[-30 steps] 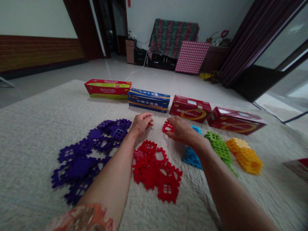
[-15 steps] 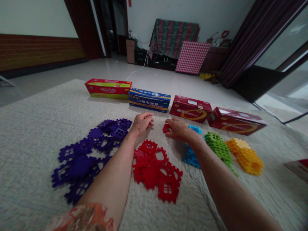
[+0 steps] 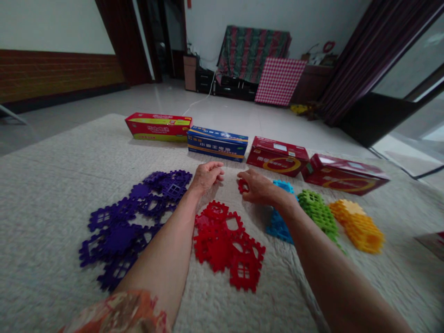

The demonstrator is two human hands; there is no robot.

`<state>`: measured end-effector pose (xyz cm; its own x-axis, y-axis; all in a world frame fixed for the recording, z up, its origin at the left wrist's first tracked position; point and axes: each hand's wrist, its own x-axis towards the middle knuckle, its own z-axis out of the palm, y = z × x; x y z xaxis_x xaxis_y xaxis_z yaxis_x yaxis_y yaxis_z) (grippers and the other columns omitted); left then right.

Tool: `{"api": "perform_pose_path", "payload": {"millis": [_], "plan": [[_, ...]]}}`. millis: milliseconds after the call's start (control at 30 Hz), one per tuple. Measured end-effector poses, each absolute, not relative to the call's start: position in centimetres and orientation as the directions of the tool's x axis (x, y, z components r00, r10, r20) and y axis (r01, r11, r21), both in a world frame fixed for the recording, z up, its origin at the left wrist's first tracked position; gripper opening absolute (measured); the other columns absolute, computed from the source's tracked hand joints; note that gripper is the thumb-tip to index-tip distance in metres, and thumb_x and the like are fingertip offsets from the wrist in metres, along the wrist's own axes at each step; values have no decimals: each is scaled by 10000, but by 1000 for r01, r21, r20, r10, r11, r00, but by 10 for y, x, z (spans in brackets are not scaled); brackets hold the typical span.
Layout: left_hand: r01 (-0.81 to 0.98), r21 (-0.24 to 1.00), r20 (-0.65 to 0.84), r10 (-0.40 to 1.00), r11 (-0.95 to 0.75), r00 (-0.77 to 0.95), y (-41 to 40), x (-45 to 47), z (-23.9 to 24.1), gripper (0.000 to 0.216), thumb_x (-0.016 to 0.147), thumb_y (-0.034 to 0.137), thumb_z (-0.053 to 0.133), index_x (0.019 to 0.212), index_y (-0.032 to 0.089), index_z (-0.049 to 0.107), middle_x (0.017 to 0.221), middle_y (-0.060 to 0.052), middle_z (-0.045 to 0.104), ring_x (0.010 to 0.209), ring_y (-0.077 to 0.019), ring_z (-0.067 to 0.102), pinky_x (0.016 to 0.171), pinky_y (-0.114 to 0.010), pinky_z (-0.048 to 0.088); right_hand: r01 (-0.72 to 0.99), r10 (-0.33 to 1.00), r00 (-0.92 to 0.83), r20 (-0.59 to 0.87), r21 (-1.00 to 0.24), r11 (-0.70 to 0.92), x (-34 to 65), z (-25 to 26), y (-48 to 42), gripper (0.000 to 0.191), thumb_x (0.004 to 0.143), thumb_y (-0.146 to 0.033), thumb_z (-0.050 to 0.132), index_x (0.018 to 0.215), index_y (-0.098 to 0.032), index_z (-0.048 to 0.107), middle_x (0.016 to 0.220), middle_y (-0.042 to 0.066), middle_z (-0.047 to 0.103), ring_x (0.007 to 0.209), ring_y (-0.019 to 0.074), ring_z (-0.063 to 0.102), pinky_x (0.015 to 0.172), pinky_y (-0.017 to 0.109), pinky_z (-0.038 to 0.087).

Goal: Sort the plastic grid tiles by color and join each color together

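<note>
My right hand [image 3: 257, 186] grips a red interlocking building tile [image 3: 242, 187] at its edge, low over the mat. Opposite it, my left hand [image 3: 208, 176] is held with its fingers loosely bent and apart, and nothing shows in them. Between my forearms lies a loose, overlapping pile of red building tiles [image 3: 218, 249], some with window-like cut-outs. Purple building tiles [image 3: 120, 238] spread out left of my left arm. Blue building tiles [image 3: 277, 226] sit partly behind my right forearm, beside stacks of green building tiles [image 3: 319, 215] and yellow building tiles [image 3: 364, 231].
Along the mat's far side stand a red-and-yellow box [image 3: 157, 128], a blue box [image 3: 218, 144] and two dark red boxes [image 3: 277, 157]. A quilted pale mat [image 3: 52, 185] lies under everything. Part of another box [image 3: 433, 243] shows at the right edge.
The whole view has shifted slightly, so things appear a little further right. Both hands keep nearly the same pose, and the red tile stays in my right hand.
</note>
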<state>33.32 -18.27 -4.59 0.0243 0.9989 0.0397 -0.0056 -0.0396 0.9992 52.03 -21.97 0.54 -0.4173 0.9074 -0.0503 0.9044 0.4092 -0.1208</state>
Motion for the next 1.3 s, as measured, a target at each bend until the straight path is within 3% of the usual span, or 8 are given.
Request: {"api": "perform_pose_path", "payload": {"millis": [133,267,533,733,867,1000,1167,1300], "plan": [[-51,998,37,999,-36,11,-182,334,-45,295,692,169,573,968,137,670,736,-15,675,539,-82,608,461,-166,405,807,845,-521,120,-255,534,510,15,-246,546,728,-101,574,1271,-142,532,1281,153,552,1145,246,546,953,345,432],[-69,997,21,1000,-22,-13,-181,334,-46,282,698,158,564,958,126,665,712,-10,666,521,-80,602,456,-166,405,742,814,-581,7,-406,534,494,22,-272,325,780,-205,620,1100,-149,625,1116,112,633,989,214,601,884,335,456],[-61,998,-1,999,-1,-41,-180,335,-44,274,702,139,560,955,122,664,699,-12,666,510,-78,597,445,-159,404,717,787,-616,-42,-442,538,485,13,-279,316,773,-321,675,1029,-138,653,1009,104,648,873,197,583,760,302,444],[-63,998,-3,999,1,-33,-179,334,-47,276,707,150,556,962,126,661,707,-9,664,514,-78,600,439,-157,403,690,782,-620,-67,-522,502,485,21,-277,218,918,-275,500,935,-151,678,859,56,682,708,134,568,641,246,377],[-55,998,11,999,-13,-37,-178,333,-48,278,700,155,560,956,131,665,708,-6,668,510,-76,597,451,-161,414,764,846,-533,-15,-437,475,484,20,-271,342,977,-224,363,802,-142,645,728,35,655,591,102,505,579,246,301],[-49,999,18,999,-21,-42,-179,334,-47,270,694,158,561,940,130,668,706,-11,670,514,-80,596,457,-168,420,850,909,-415,43,-336,405,483,12,-266,300,957,-172,364,853,-149,644,794,63,687,666,126,565,619,255,312],[-51,999,12,1000,-13,-28,-180,334,-45,276,692,159,560,947,135,663,705,-12,668,523,-80,595,467,-168,426,889,937,-339,84,-298,349,478,6,-268,160,909,-228,490,975,-149,612,913,94,684,789,172,604,673,260,363],[-54,999,5,1000,-6,-29,-179,334,-46,278,680,155,567,942,136,661,703,-11,664,517,-80,591,455,-165,419,879,924,-377,57,-292,377,476,4,-272,190,848,-270,590,997,-152,584,1030,119,643,918,203,598,742,276,409]]}}
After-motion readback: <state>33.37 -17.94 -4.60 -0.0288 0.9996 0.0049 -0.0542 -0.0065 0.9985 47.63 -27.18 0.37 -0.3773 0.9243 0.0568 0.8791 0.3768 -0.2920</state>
